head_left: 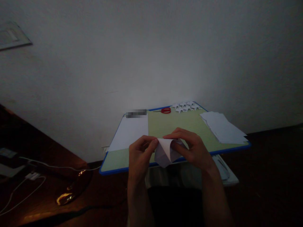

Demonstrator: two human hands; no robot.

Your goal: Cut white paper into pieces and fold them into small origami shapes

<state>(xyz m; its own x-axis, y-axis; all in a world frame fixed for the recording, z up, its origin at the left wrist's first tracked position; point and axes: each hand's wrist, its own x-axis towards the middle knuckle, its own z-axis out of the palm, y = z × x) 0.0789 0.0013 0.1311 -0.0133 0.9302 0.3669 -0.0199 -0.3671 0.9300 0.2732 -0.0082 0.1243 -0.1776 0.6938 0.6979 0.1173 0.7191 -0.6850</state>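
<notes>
Between my two hands, above the table's front edge, is a partly folded piece of white paper (165, 152) with a pointed flap in its middle. My left hand (141, 151) pinches its upper left corner between thumb and forefinger. On the other side my right hand (191, 146) grips the paper's right part, the forefinger along the top edge and the other fingers partly behind the fold. A pair of red-handled scissors (165, 110) lies at the back of the green tabletop (175, 121). Several folded white paper shapes (186, 106) sit in rows at the back right.
A white sheet (131, 130) covers the table's left side, with a pixelated patch at its top. Loose white sheets (223, 127) are stacked at the right edge. Behind the table stands a wall (151, 56). White cables (59, 167) run at the lower left.
</notes>
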